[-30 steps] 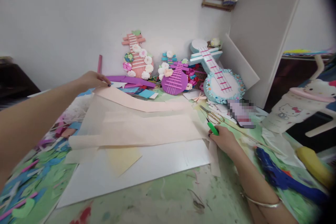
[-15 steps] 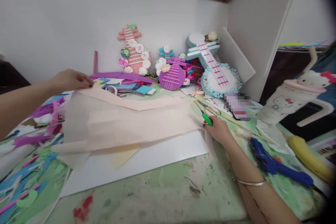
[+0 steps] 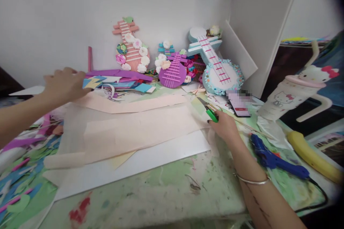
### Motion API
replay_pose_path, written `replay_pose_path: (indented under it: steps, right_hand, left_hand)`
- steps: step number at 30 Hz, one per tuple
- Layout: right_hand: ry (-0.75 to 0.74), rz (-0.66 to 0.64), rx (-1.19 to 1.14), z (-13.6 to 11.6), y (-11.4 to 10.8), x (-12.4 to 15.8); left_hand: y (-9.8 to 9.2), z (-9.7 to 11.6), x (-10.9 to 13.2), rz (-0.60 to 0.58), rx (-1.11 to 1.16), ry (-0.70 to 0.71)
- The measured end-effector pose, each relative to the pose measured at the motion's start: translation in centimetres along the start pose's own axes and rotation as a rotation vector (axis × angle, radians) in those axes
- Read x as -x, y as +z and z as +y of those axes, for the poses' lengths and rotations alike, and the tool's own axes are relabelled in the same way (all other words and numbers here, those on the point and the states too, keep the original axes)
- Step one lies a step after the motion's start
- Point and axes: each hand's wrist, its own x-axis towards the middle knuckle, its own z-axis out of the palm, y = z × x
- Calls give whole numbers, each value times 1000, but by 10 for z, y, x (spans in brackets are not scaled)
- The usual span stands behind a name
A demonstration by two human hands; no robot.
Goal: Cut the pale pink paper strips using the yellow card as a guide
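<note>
My left hand [image 3: 64, 84] is over the far left corner of a pale peach paper sheet [image 3: 113, 139], its fingers spread and a little blurred; I cannot tell whether they touch the sheet. Along the sheet's far edge runs a bent, darker peach strip [image 3: 134, 106]. Beside the sheet's right end, my right hand [image 3: 224, 125] is closed on a green-handled tool with a pointed metal blade [image 3: 212, 115]. The blade points away and to the left. Beneath the peach paper lies a white board [image 3: 161, 162], with a yellowish piece [image 3: 125, 160] between them.
Paper-decorated lute models, among them a purple one [image 3: 173, 75] and a light-blue one [image 3: 223, 75], lean at the back. Colourful scraps [image 3: 24, 182] cover the left side. A blue glue gun [image 3: 276, 159], a banana [image 3: 311, 154], a phone [image 3: 239, 105] and a white cup [image 3: 292, 96] are at right.
My left hand has shifted left and spread its fingers, after pinching or pressing the sheet's far left corner. My right hand keeps the green-handled tool in nearly the same place. The view has shifted slightly.
</note>
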Motion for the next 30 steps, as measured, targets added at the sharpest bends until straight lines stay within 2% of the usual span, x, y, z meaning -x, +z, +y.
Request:
replay_pose_path:
  steps: [2, 4, 7, 10, 13, 16, 26, 30]
  right_hand:
    - [-13, 56, -43, -2, -4, 1]
    - [-33, 38, -145, -5, -7, 3]
    - [-156, -103, -403, -12, -6, 8]
    - [-307, -242, -554, -16, -2, 14]
    - [-369, -291, -482, -17, 0, 18]
    - [-385, -304, -433, -15, 1, 19]
    - [-355, -328, -434, -15, -1, 19]
    - [-346, -319, -434, -16, -2, 20]
  left_hand:
    - [-4, 34, 14, 51, 62, 186]
    - [-3, 75, 34, 22, 143, 456]
    - [4, 137, 73, -63, 238, 810]
    - [16, 185, 105, -126, 275, 999]
    - [28, 215, 122, -253, 262, 953]
    - [37, 230, 129, -292, 262, 904]
    - [34, 241, 151, -339, 350, 861]
    - [29, 241, 147, -362, 434, 791]
